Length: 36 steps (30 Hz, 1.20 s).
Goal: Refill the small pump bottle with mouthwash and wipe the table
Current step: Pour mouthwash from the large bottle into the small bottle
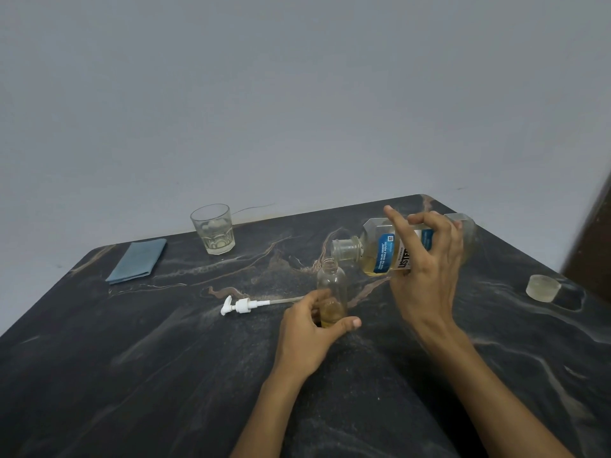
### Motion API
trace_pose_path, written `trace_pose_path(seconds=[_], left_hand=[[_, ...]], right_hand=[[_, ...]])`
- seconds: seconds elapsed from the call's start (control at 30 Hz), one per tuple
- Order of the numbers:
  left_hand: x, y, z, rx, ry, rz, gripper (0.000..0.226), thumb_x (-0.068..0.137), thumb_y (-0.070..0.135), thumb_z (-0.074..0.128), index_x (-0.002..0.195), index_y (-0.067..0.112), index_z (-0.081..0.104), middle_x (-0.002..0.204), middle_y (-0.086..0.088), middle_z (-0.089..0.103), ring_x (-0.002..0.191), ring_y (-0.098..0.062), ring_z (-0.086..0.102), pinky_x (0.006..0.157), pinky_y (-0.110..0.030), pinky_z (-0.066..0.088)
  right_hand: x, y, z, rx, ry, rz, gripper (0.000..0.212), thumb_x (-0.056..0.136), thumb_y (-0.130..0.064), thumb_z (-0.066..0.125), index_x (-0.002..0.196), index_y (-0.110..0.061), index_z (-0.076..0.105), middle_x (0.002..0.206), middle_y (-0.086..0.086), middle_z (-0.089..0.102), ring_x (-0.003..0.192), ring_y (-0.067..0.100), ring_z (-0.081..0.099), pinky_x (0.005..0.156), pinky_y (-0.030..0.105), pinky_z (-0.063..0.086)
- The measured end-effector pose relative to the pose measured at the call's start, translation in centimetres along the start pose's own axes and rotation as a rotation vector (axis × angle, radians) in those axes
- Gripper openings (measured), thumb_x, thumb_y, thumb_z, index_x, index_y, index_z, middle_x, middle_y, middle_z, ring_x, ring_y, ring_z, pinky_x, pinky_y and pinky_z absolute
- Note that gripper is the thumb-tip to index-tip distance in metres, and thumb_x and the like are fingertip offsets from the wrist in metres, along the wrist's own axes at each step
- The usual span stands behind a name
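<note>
Folded blue cloth [137, 260] lies at far left, glass tumbler [213, 229] beside it. Pump head [243, 306] lies flat mid-table. Left hand [309, 335] grips the upright small bottle [332, 289]. Right hand [426, 259] clamps the tilted mouthwash bottle [380, 249], mouth above the bottle's neck. Cap [543, 287] sits at right.

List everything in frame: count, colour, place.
small bottle: 1, clear, a little amber liquid at the bottom, upright mid-table, pump off
mouthwash bottle: 1, clear with blue label, amber liquid, tipped with its mouth over the small bottle
pump head: 1, white, lying on the table left of the small bottle
cap: 1, translucent, table right
glass: 1, clear, table back
cloth: 1, blue, folded, back left
table: 1, dark marbled
left hand: grips the small bottle
right hand: holds the mouthwash bottle
</note>
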<state>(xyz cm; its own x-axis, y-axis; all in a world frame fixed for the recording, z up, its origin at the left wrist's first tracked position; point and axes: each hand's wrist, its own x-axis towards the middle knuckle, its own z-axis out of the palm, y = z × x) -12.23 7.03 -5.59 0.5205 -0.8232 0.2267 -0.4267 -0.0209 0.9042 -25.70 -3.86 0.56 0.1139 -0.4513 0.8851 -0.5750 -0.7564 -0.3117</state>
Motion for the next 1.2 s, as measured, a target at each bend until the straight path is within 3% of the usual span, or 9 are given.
trace_pose_path(seconds=[0.23,0.4,0.63,0.87,1.2], left_hand=[[-0.04,0.07,0.0,-0.025,-0.003,0.001,0.085,0.051,0.057,0.081,0.125,0.023,0.057,0.1,0.022,0.064,0.095,0.008,0.062,0.077,-0.009,0.049],[-0.08,0.15,-0.02,-0.013,-0.004,0.004,0.086,0.051,0.058,0.08,0.126,0.023,0.057,0.097,0.024,0.062,0.093,0.011,0.06,0.075,-0.006,0.048],[0.04,-0.27,0.07,0.006,0.008,-0.011,0.058,0.061,0.041,0.086,0.111,0.036,0.059,0.084,0.034,0.066,0.089,0.016,0.061,0.072,-0.003,0.047],[0.18,-0.45,0.21,0.008,0.031,-0.019,0.068,0.063,0.042,0.083,0.123,0.021,0.059,0.101,0.016,0.069,0.095,0.001,0.065,0.088,-0.025,0.054],[0.13,-0.5,0.28,0.02,0.027,-0.006,0.072,0.066,0.04,0.08,0.13,0.018,0.055,0.11,0.013,0.067,0.102,-0.005,0.064,0.094,-0.034,0.053]], right_hand=[[0.0,0.08,0.14,-0.012,0.013,-0.02,0.092,0.053,0.015,0.081,0.133,-0.02,0.051,0.118,0.004,0.034,0.12,0.025,0.035,0.112,0.048,0.02],[-0.04,0.16,0.15,-0.011,0.011,-0.016,0.098,0.053,0.015,0.081,0.134,-0.026,0.044,0.119,0.003,0.034,0.121,0.025,0.035,0.113,0.04,0.013],[0.0,0.12,0.16,-0.018,0.015,-0.023,0.095,0.053,0.016,0.08,0.134,-0.023,0.048,0.119,0.004,0.034,0.12,0.026,0.035,0.112,0.043,0.016],[-0.01,0.1,0.23,-0.012,0.007,-0.025,0.1,0.055,0.014,0.08,0.135,-0.029,0.038,0.119,0.003,0.034,0.121,0.025,0.035,0.113,0.042,0.014],[-0.08,-0.03,0.24,-0.013,0.011,-0.022,0.101,0.054,0.016,0.079,0.135,-0.029,0.039,0.119,0.003,0.034,0.121,0.024,0.036,0.115,0.038,0.01]])
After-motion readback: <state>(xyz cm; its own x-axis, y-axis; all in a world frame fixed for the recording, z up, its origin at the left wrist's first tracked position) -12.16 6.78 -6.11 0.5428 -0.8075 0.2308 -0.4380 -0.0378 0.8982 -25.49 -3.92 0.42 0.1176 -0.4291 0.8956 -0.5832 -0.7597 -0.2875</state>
